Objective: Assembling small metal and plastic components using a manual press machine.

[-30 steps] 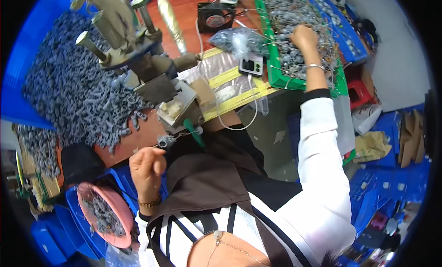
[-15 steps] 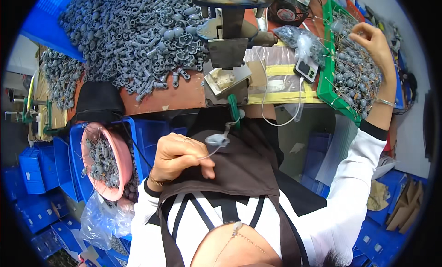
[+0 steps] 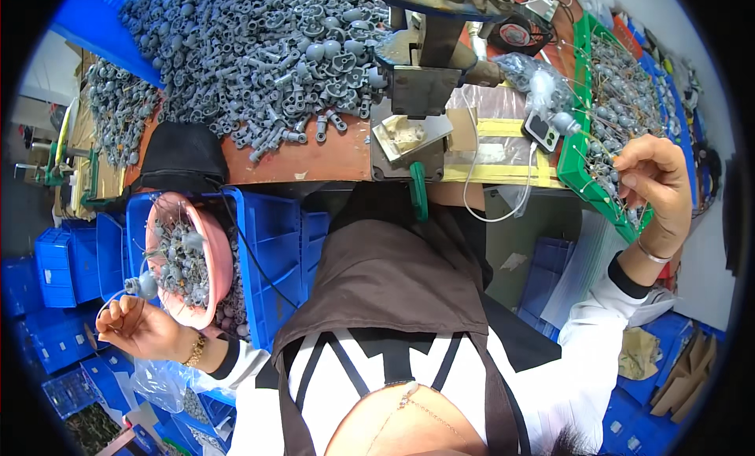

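Leftmost, 1 left hand (image 3: pixel 141 329): grip clenched on a grey part on a wire (image 3: pixel 142 285), held just beside the pink bowl (image 3: pixel 216 255). Bowl holds more grey wired parts and sits in a blue crate (image 3: pixel 267 236). Next, a black cap (image 3: pixel 182 159) at the counter (image 3: pixel 314 161) edge, with a heap of grey castings (image 3: pixel 259 55) behind it. Centre, 1 press machine (image 3: pixel 425 59) with a green-handled tool (image 3: pixel 418 193) hanging below. Right, a green tray (image 3: pixel 578 153) of wired grey parts. Rightmost, 1 right hand (image 3: pixel 657 185): grip pinched on thin wires at the tray's near edge.
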Action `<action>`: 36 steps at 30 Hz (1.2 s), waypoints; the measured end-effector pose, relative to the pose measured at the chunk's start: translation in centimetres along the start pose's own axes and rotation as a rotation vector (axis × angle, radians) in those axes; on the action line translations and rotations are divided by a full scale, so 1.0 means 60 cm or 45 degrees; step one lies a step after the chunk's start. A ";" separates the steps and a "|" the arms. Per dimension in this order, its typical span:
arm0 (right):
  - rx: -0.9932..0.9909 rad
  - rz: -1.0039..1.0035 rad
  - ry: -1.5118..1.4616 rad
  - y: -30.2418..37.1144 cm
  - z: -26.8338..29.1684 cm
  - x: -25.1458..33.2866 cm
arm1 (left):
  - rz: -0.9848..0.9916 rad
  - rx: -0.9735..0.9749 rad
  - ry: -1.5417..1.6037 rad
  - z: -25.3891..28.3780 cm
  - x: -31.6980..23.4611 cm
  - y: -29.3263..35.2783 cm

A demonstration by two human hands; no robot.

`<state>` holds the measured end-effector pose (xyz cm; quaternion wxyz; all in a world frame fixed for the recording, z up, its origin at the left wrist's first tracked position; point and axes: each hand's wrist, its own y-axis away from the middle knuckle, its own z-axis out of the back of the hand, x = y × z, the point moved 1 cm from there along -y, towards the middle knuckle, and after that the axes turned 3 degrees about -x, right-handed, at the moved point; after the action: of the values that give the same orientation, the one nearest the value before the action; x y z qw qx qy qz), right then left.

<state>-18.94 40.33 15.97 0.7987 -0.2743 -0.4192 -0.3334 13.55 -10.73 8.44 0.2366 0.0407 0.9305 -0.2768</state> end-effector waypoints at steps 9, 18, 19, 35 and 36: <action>-0.221 0.080 -0.781 -0.014 -0.077 -0.046 | 0.358 0.267 -2.395 0.173 0.151 -0.032; -0.262 0.197 -0.558 -0.030 -0.214 -0.052 | -0.220 1.279 -1.667 -0.122 0.515 0.135; -0.200 0.222 -0.442 -0.030 -0.217 -0.060 | -0.227 1.315 -1.697 -0.124 0.536 0.140; -0.050 0.036 -0.445 -0.028 -0.309 -0.060 | 1.304 0.254 -0.244 -0.130 0.515 0.237; -0.044 0.070 -0.410 -0.027 -0.313 -0.062 | 1.185 0.425 -0.493 -0.134 0.513 0.249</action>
<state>-12.63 26.97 3.70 0.7251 -0.3495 -0.5284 -0.2701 -13.96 4.43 -7.30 0.4922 0.4346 0.6965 -0.2893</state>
